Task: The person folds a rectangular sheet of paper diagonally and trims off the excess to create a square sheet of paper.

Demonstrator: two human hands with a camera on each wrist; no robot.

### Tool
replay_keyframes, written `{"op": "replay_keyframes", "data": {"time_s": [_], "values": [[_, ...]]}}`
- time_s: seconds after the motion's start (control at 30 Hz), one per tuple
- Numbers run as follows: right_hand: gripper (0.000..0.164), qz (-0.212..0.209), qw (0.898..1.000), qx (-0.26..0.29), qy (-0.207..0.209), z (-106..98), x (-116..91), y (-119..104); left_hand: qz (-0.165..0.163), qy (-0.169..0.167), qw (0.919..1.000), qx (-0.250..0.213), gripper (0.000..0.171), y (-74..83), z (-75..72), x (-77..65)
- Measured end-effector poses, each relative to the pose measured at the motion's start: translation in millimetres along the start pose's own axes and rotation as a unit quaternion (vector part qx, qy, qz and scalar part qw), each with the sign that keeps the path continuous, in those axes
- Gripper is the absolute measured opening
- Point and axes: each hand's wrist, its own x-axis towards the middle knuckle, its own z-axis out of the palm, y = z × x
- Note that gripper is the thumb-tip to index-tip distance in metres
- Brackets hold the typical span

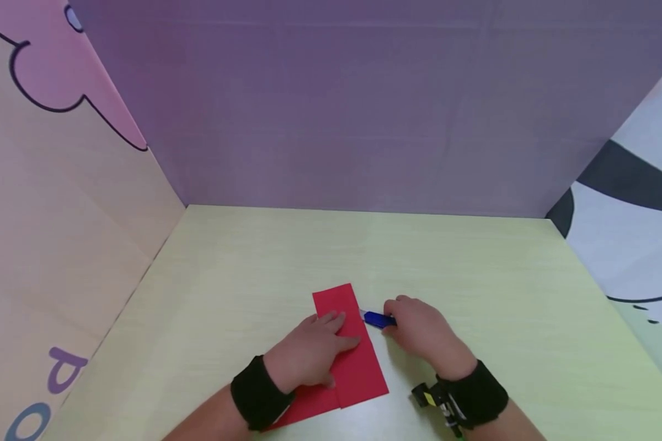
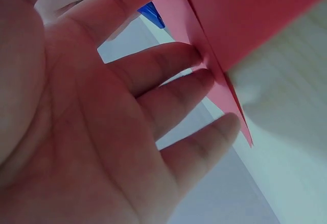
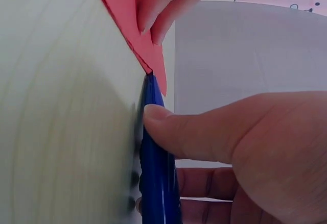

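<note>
A folded piece of red paper [image 1: 364, 376] lies on the table, with a second red layer [image 1: 311, 402] showing at its lower left. My left hand [image 1: 309, 352] presses on the paper with fingers spread and nearly straight; in the left wrist view its fingertips [image 2: 191, 55] touch the paper by a fold. My right hand [image 1: 423, 327] grips a blue utility knife [image 3: 157, 168], thumb on top of the handle. The knife's front end meets the paper's right edge at the fold in the right wrist view. Part of the handle is hidden by the hand.
The pale wooden table [image 1: 447, 263] extends around the paper. A purple-grey panel [image 1: 331, 110] stands along its back edge, with printed panels at left [image 1: 88, 245] and right [image 1: 640, 245]. Both wrists wear black bands, and a small device [image 1: 438, 401] hangs at the right one.
</note>
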Motion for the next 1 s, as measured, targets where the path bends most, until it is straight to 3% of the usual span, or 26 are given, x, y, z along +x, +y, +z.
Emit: {"op": "replay_keyframes", "data": {"time_s": [0.27,0.67,1.0], "values": [[0.025,-0.014,1.000,0.007,0.019,5.0,2.2,-3.5,-0.006,-0.005,1.0000,-0.003,0.082,0.6,0.1,1.0],[0.023,0.012,1.000,0.017,0.003,1.8,1.2,0.7,-0.011,-0.006,0.9999,-0.001,0.082,3.2,0.3,2.2],[0.025,-0.005,0.999,0.003,0.041,8.9,6.9,-1.5,-0.011,-0.008,0.9999,-0.001,0.082,3.6,-0.9,1.6]]}}
